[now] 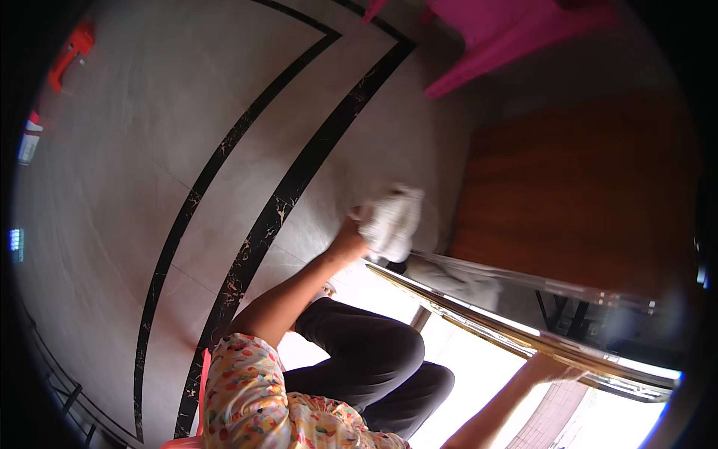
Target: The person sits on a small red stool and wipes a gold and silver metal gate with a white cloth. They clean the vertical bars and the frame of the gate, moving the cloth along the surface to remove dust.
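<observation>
A crumpled white cloth (392, 221) is bunched in my left hand (350, 238), raised near the upper left end of a long panel with gold-coloured metal edging (477, 322). The cloth is blurred; the fingers are mostly hidden behind it. My right hand (552, 367) holds the gold edging lower down to the right, its fingers partly hidden by the glare and the edge. Beyond the edging lies a glossy surface, perhaps glass, showing a blurred pale patch (457, 280) and dark bars. My bent knees in dark trousers (370, 348) are beside the panel.
Grey tiled floor (134, 112) with black marble-patterned strips (269, 219) spans the left. A brown wooden panel (561, 196) is at the right, a pink plastic piece of furniture (505, 33) at the top. Part of a pink seat (203, 387) shows beside me; red objects (73, 53) are far left.
</observation>
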The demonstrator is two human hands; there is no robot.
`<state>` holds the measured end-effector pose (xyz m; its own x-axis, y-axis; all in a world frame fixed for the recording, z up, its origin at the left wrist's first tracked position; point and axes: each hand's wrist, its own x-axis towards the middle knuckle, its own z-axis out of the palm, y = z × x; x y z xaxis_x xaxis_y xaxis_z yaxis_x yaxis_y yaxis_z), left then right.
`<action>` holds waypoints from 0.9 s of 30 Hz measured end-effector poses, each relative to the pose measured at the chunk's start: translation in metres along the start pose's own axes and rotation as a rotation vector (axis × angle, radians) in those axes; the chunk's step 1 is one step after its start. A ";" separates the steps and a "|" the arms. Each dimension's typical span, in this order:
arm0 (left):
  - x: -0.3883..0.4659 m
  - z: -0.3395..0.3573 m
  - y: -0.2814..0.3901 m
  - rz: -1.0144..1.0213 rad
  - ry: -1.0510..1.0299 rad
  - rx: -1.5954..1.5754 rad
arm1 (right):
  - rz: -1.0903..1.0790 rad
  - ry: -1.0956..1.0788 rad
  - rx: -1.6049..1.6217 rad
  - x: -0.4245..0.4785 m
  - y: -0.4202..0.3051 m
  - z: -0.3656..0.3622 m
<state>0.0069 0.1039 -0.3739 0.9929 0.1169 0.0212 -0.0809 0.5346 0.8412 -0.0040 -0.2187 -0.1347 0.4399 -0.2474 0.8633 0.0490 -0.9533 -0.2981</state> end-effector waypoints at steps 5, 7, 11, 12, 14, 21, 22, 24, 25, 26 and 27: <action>0.009 0.118 0.143 0.677 -0.314 0.151 | 0.101 -0.022 0.153 -0.003 -0.017 0.004; 0.011 0.140 0.152 0.768 -0.335 0.340 | 0.042 0.075 0.293 0.002 -0.024 0.014; 0.022 0.108 0.084 0.751 -0.254 0.414 | 0.267 0.032 0.371 0.002 -0.045 0.014; 0.022 0.096 0.063 0.743 -0.220 0.415 | 0.267 0.037 0.331 0.003 -0.039 0.013; 0.016 0.064 0.018 0.653 -0.182 0.456 | 0.211 0.035 0.209 0.004 -0.027 0.010; -0.013 -0.041 -0.134 0.029 -0.023 0.563 | -0.403 0.127 -0.381 0.004 -0.002 0.000; -0.015 -0.057 -0.157 0.012 -0.002 0.623 | -0.365 0.108 -0.341 0.002 0.000 -0.002; -0.010 -0.086 -0.197 -0.422 0.053 0.090 | -0.318 0.083 -0.279 0.001 0.002 -0.001; -0.009 -0.091 -0.205 -0.484 0.082 0.101 | -0.314 0.073 -0.273 -0.002 0.006 0.000; -0.009 -0.094 -0.214 -0.428 0.099 0.589 | -0.305 0.065 -0.261 -0.003 0.008 0.000; -0.009 -0.097 -0.218 -0.504 0.157 0.331 | -0.301 0.059 -0.258 -0.002 0.008 -0.002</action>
<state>0.0074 0.0674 -0.6093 0.8754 0.0531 -0.4805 0.4503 0.2717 0.8505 -0.0060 -0.2263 -0.1384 0.3873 0.0470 0.9207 -0.0627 -0.9950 0.0772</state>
